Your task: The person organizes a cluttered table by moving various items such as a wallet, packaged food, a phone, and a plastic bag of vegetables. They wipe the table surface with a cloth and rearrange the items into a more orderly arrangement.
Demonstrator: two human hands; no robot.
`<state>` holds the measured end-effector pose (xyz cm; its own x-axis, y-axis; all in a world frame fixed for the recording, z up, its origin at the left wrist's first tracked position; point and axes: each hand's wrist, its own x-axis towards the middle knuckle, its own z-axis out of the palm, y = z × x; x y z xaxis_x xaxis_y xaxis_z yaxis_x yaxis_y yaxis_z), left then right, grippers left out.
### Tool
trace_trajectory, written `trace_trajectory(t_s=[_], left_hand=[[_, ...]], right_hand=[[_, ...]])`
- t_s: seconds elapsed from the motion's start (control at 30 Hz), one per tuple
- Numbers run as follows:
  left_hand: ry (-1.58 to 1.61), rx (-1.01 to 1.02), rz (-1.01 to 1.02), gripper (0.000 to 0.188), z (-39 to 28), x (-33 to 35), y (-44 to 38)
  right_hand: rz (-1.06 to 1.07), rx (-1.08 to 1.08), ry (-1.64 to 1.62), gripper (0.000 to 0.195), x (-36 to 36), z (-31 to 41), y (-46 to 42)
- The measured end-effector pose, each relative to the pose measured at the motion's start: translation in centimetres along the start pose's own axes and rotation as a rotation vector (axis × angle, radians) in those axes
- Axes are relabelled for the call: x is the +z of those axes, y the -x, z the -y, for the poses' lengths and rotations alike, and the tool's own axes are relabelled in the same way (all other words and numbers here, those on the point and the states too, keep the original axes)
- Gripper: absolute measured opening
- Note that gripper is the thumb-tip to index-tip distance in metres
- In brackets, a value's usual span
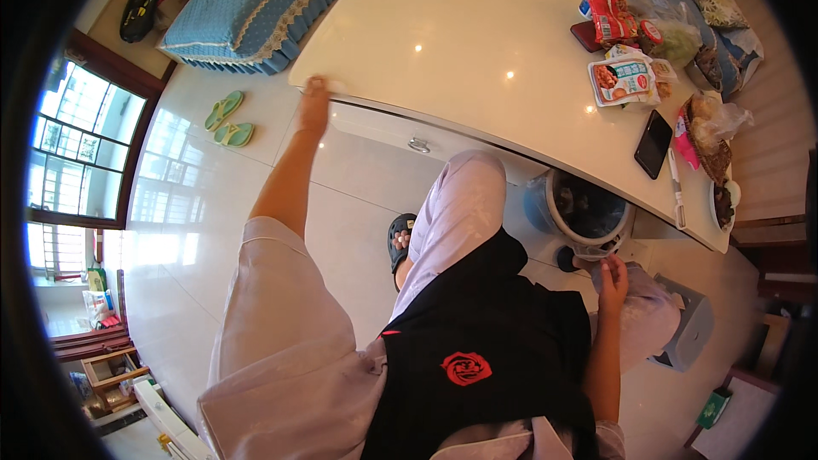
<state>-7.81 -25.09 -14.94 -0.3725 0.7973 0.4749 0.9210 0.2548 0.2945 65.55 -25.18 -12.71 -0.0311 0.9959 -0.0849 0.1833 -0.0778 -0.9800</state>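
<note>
My left hand (314,102) is at the near left corner of a cream-white table (460,32). Something pale and blurred shows beside its fingers, and whether the hand grips it is unclear. Over my bent right knee (645,313), my right hand (613,281) hangs with its fingers a little apart and nothing visible in them. Its fingertips are close to the clear plastic liner (594,252) of a round waste bin (551,207). Dark refuse fills part of that bin, which stands partly beneath the table edge.
Food packets (621,80), a black smartphone (653,144), a white pen-like stick (676,188), a wicker basket (706,140) and a small bowl (723,204) lie along the table's right side. A drawer handle (418,144) juts out below the tabletop. Green flip-flops (230,120) and a grey plastic stool (687,326) are on the floor.
</note>
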Motion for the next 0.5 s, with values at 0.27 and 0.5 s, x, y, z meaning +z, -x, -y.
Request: trace_trajectory(t_s=[0.27,0.5], left_hand=[[0.546,-1.055,-0.054,0.037,3.9,3.2,-2.1],[0.617,-0.967,-0.064,0.031,-1.6,6.5,0.6]], right_hand=[[0.009,0.049,0.043,0.032,-0.1,-0.5,0.4],[0.05,-0.014,-0.016,0.032,0.5,-1.3,-0.3]])
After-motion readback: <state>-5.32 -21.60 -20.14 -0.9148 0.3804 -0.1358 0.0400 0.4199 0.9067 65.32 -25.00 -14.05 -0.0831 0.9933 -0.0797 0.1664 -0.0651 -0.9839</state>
